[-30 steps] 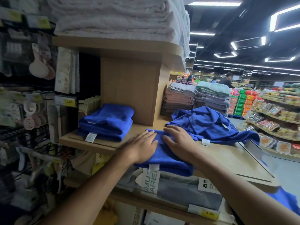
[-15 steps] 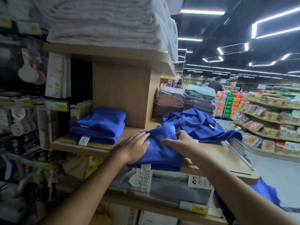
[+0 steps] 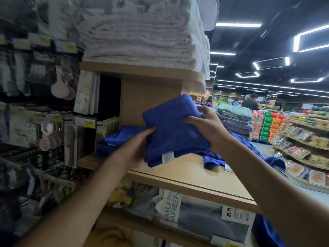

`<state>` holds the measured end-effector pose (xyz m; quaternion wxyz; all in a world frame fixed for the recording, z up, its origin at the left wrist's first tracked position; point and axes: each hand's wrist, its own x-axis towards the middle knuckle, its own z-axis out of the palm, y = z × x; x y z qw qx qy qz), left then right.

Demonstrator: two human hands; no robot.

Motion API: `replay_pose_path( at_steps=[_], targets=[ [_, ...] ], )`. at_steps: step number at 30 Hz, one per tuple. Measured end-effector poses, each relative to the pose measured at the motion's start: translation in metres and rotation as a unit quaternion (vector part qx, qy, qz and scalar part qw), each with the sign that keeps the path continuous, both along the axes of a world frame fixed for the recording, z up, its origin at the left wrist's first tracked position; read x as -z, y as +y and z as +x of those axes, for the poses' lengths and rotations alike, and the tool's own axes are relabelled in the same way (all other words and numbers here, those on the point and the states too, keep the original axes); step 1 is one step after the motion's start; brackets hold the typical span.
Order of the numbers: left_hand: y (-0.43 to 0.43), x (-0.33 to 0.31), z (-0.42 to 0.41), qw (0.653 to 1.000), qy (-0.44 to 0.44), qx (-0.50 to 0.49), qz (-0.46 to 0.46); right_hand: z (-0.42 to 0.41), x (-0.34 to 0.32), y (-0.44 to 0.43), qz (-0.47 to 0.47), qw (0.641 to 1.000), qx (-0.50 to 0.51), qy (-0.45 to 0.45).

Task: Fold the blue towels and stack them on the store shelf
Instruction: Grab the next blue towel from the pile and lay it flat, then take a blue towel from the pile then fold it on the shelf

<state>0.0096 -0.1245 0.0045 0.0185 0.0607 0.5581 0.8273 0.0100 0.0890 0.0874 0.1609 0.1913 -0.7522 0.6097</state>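
While racks of small hanging goods (image 3: pixel 44 122) fill the far left (too blurred to name one by one), a short stack of folded blue towels (image 3: pixel 121 138) lies on the left part of the wooden shelf (image 3: pixel 187 177). On the board above sits a tall pile of white towels (image 3: pixel 142 38). Just right of the blue stack, the left hand (image 3: pixel 135 148) grips the left edge of a folded blue towel (image 3: pixel 172 132), thumb on the top face and the other fingers hidden underneath. That towel is held in the air above the shelf, tilted, with its far corner raised and a white label (image 3: pixel 167 156) hanging at its near edge. The right hand (image 3: pixel 204 125) clamps the towel's right edge, thumb pressed on top and fingers curled round the side. Below and to the right of it a heap of unfolded blue towels (image 3: pixel 222 157) sprawls on the shelf and spills over its right end. Behind the heap stands a pile of grey and green towels (image 3: pixel 235 120). Under the shelf lie grey packaged goods (image 3: pixel 204 223). Farther right, food shelves (image 3: pixel 302 139) line the aisle, and two people (image 3: pixel 249 103) stand in the distance.
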Motion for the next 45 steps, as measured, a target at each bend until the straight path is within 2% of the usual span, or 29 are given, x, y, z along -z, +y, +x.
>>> replay_pose_path(
  at_steps=[3, 7, 10, 13, 16, 18, 21, 23, 24, 27, 28, 30, 31, 32, 35, 36, 39, 43, 45],
  targets=[
    [-0.033, -0.033, -0.003, 1.0, -0.005, 0.01, -0.007, -0.018, -0.013, -0.026, -0.056, 0.998, -0.031, -0.019],
    [-0.074, -0.07, -0.021, 0.996, -0.025, -0.05, -0.069, -0.053, -0.016, -0.069, -0.125, 0.988, -0.076, -0.039],
    [-0.103, -0.092, -0.044, 0.979, -0.027, -0.129, -0.153, -0.079, -0.008, -0.101, -0.152, 0.979, -0.111, -0.074],
    [-0.132, -0.1, -0.077, 0.943, 0.009, -0.2, -0.266, -0.104, 0.012, -0.128, -0.117, 0.984, -0.104, -0.082],
    [-0.149, -0.092, -0.107, 0.877, 0.002, -0.256, -0.407, -0.129, 0.038, -0.146, -0.077, 0.982, -0.099, -0.142],
    [-0.153, -0.081, -0.12, 0.841, -0.022, -0.269, -0.469, -0.142, 0.058, -0.149, -0.053, 0.974, -0.102, -0.195],
    [-0.149, -0.051, -0.136, 0.788, -0.042, -0.229, -0.57, -0.158, 0.083, -0.144, 0.019, 0.97, -0.087, -0.227],
    [-0.143, -0.036, -0.141, 0.751, -0.024, -0.189, -0.632, -0.167, 0.089, -0.138, 0.077, 0.967, -0.064, -0.234],
    [-0.14, -0.031, -0.142, 0.725, -0.012, -0.179, -0.665, -0.172, 0.09, -0.135, 0.1, 0.967, -0.047, -0.228],
    [-0.126, -0.034, -0.144, 0.598, 0.059, -0.256, -0.758, -0.182, 0.092, -0.129, 0.129, 0.98, 0.027, -0.151],
    [-0.116, -0.037, -0.145, 0.592, 0.108, -0.265, -0.753, -0.183, 0.092, -0.127, 0.141, 0.982, 0.049, -0.118],
    [-0.092, -0.038, -0.148, 0.651, 0.176, -0.187, -0.714, -0.184, 0.093, -0.124, 0.141, 0.983, 0.053, -0.104],
    [-0.081, -0.033, -0.149, 0.667, 0.175, -0.133, -0.712, -0.185, 0.095, -0.123, 0.133, 0.983, 0.05, -0.116],
    [-0.073, -0.024, -0.15, 0.661, 0.152, -0.089, -0.73, -0.187, 0.097, -0.122, 0.135, 0.982, 0.054, -0.125],
    [-0.076, 0.004, -0.151, 0.581, 0.052, -0.049, -0.811, -0.19, 0.105, -0.116, 0.165, 0.973, 0.085, -0.134],
    [-0.08, 0.01, -0.15, 0.576, 0.03, -0.055, -0.815, -0.191, 0.108, -0.115, 0.168, 0.972, 0.09, -0.135],
    [-0.084, 0.012, -0.148, 0.606, 0.015, -0.062, -0.793, -0.187, 0.113, -0.112, 0.185, 0.971, 0.075, -0.135],
    [-0.084, 0.014, -0.148, 0.581, 0.022, -0.054, -0.812, -0.165, 0.097, -0.085, 0.265, 0.96, 0.043, -0.083],
    [-0.085, 0.012, -0.148, 0.587, 0.032, -0.065, -0.806, -0.156, 0.082, -0.055, 0.31, 0.948, 0.066, -0.033]
  ],
)
